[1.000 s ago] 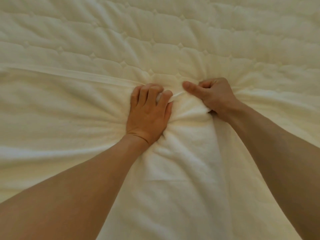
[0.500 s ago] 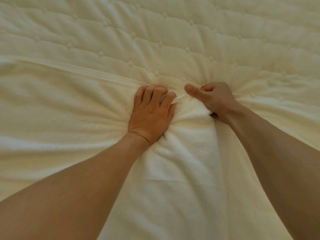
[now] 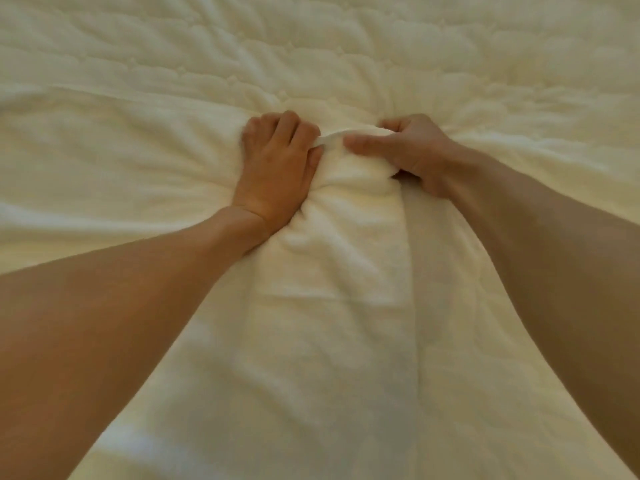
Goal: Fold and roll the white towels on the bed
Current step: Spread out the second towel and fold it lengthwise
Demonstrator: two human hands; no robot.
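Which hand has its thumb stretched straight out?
The right hand: its thumb points straight across the bunched towel, while the left hand curls its fingers into it.

The plain white towel [image 3: 329,323] showed a creamy, yellowish cast in warm light, while the off-white quilted mattress pad [image 3: 311,57] beyond it carried a repeating stitched pattern of rounded, honeycomb-like cells.

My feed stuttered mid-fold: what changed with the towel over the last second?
The left hand and right hand drew slightly closer, bunching the far edge of the white towel into a higher ridge between them; the right thumb now lies across it. Nothing was let go: both keep gripping that edge, and the rest of the towel stays spread on the bed.
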